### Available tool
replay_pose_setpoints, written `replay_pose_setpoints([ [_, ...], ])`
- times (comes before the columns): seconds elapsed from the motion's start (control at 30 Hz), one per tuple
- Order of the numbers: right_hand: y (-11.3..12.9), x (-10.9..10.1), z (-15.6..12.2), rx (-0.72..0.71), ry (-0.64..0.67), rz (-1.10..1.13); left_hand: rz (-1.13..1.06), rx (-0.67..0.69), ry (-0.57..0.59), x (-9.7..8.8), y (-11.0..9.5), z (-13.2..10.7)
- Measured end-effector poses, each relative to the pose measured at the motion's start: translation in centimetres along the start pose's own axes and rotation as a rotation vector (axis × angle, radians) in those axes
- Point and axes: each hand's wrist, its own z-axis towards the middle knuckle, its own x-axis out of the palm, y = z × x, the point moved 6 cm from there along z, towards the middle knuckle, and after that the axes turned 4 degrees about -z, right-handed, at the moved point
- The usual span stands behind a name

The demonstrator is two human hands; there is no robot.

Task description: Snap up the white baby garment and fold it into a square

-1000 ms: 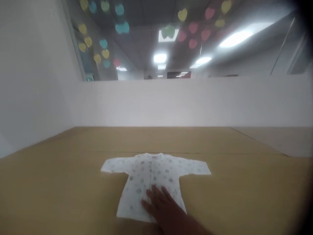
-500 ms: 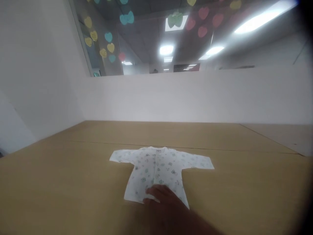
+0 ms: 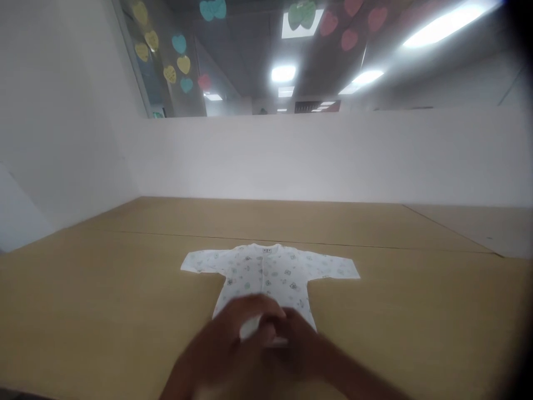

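A small white baby shirt [image 3: 277,272] with a faint grey-green print lies flat, front side up, its sleeves spread and its neckline away from me. Over its lower part my left hand [image 3: 233,328] arches in from the left with bent fingers; white cloth shows through the gap between finger and thumb. My right hand [image 3: 303,341] comes from the right, and the fingertips of both hands meet above the shirt's middle. Both hands are blurred, and I cannot make out anything held between them. They hide most of the hem.
The shirt rests on a light wooden table [image 3: 104,300] with a thin seam behind the collar. A white wall [image 3: 266,161] stands along the back, and another white wall is at the left. Above the back wall, a glass pane carries heart-shaped paper notes [image 3: 179,43].
My left hand has come into view from the lower left and met my right hand over the shirt. The right hand has shifted slightly right. The view has tilted down a little.
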Motion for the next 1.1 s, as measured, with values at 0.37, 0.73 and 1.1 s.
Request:
replay_pose_setpoints([
  [0.37,-5.0,-3.0,1.4,0.079,-0.022,-0.258,0.254,-0.238,0.167,5.0,12.8,7.0],
  [0.73,-9.5,-4.3,1.3,0.151,-0.301,-0.224,0.084,-0.227,0.202,1.8,11.6,6.1],
  [1.1,-13.5,-7.1,-0.1,0.368,-0.091,-0.139,-0.130,-0.310,0.335,-0.4,14.3,4.5],
])
